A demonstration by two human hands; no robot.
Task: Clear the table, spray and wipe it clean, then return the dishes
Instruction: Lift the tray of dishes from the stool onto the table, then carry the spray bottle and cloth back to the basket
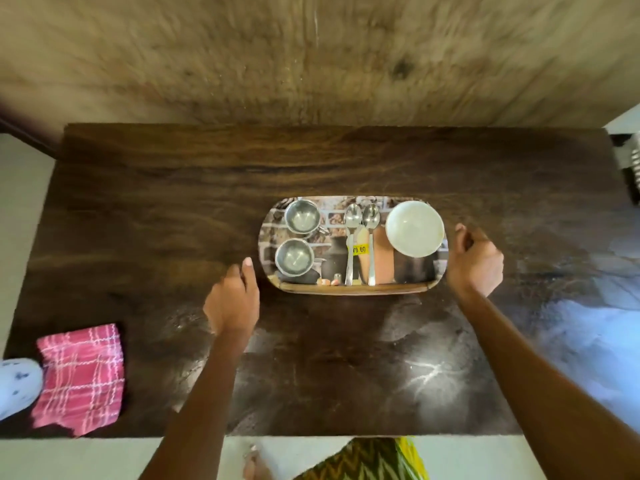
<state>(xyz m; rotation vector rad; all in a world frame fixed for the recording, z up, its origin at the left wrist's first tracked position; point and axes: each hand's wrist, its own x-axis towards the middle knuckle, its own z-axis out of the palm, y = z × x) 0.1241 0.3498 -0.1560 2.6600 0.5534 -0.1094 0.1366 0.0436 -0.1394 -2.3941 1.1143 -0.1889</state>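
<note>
An oblong printed tray (408,288) sits at the middle of the dark wooden table (173,209). On it stand two steel cups (300,216) (294,257) at the left, two steel spoons (352,237) (371,237) in the middle and a white bowl (415,228) at the right. My left hand (234,299) hovers just off the tray's left end, fingers loosely curled, holding nothing. My right hand (476,261) is at the tray's right end, fingers curled and apart from the rim, with nothing in it.
A pink checked cloth (81,375) lies at the table's front left corner, beside a white spotted object (17,386) at the frame's edge. A wood-panelled wall (311,57) runs behind the table. My bare foot (254,465) and patterned garment (374,459) show below the front edge.
</note>
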